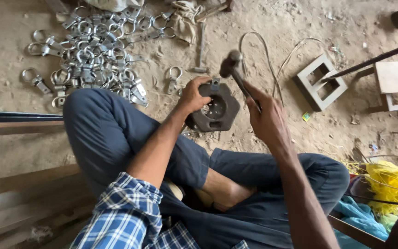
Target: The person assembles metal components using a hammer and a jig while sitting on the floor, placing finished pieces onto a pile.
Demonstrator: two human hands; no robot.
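Two bare hands at work over a sandy floor [300, 27], seen from above a seated person with crossed legs in dark blue trousers [116, 133].

Left hand [193, 94]: forearm reaching forward from a blue checked sleeve [125, 207], grip closed on the near-left edge of a dark hexagonal metal block [217, 113], thumb on top. The block rests on the floor just ahead of the left knee; a small grey metal piece [215, 83] stands upright on its far rim.

Right hand [266, 122]: forearm raised, wrist cocked, grip clamped around the handle of a hammer [231, 64], whose head hangs above and just beyond the small piece, blurred.

Heap of bright metal ring clamps [93, 55]: far left on the floor, one stray clamp [173, 76] near the block.

Pale rectangular frame [321, 82]: right of the hammer, well apart.

Yellow fibre bundle [390, 184]: lower right.
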